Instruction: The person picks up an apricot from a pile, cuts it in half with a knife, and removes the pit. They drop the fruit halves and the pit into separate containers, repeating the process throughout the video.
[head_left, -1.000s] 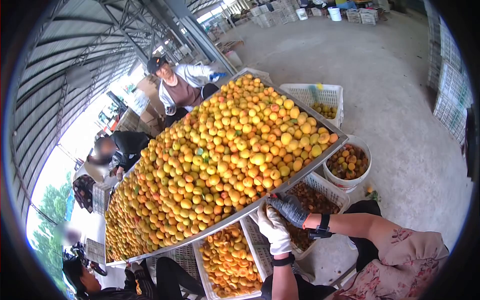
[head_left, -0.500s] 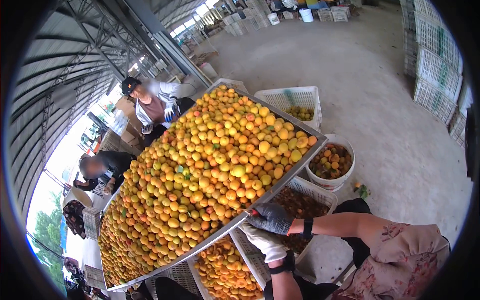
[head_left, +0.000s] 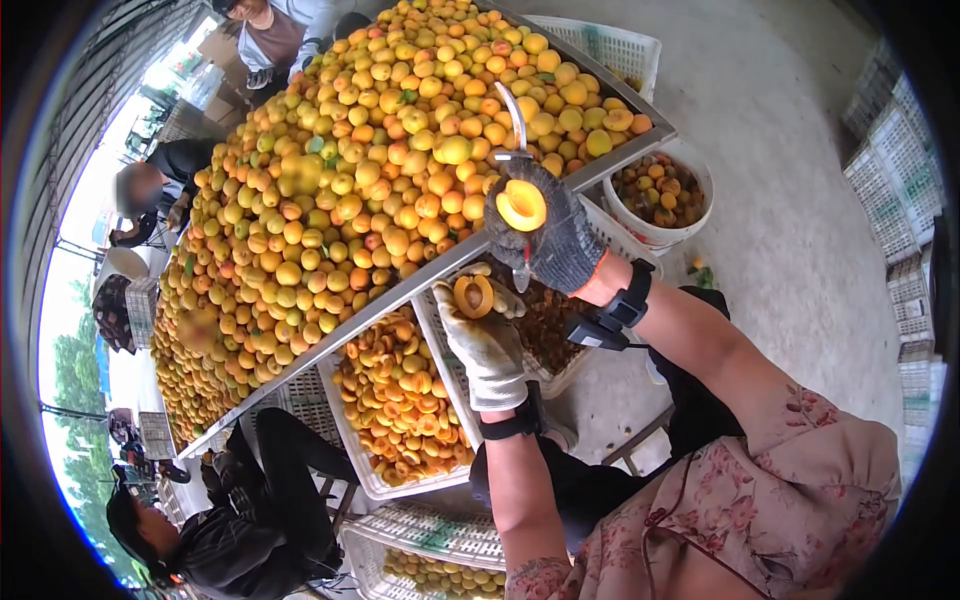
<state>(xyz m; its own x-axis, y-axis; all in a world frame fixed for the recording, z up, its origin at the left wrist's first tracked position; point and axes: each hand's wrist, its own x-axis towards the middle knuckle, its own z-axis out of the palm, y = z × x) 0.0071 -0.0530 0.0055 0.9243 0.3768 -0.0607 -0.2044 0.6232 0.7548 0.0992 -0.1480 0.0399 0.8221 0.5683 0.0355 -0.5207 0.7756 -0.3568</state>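
My left hand [head_left: 482, 335], in a white glove, holds an apricot half [head_left: 473, 297] with the pit showing in it. Above and to its right is my right hand [head_left: 548, 232] in a dark grey glove. It grips a curved knife [head_left: 517, 118], blade pointing up, and an orange apricot half [head_left: 521, 205] lies cut face up against the glove. Both hands are by the metal edge of a table [head_left: 345, 327] heaped with whole apricots [head_left: 400, 155]. Cut apricot halves [head_left: 400, 395] fill a white crate below the table edge.
A white bucket [head_left: 706, 205] of fruit stands beside the table corner. Dark scraps [head_left: 548, 325] lie in a crate under my hands. Another crate [head_left: 430, 530] of fruit is at the bottom. Three co-workers sit around the table's left side. Crates [head_left: 890, 195] are stacked at the right.
The view has tilted down. My hands, together at the table edge before, have moved apart, and the apricot halves and the knife blade now show. A co-worker has come into view at the lower left.
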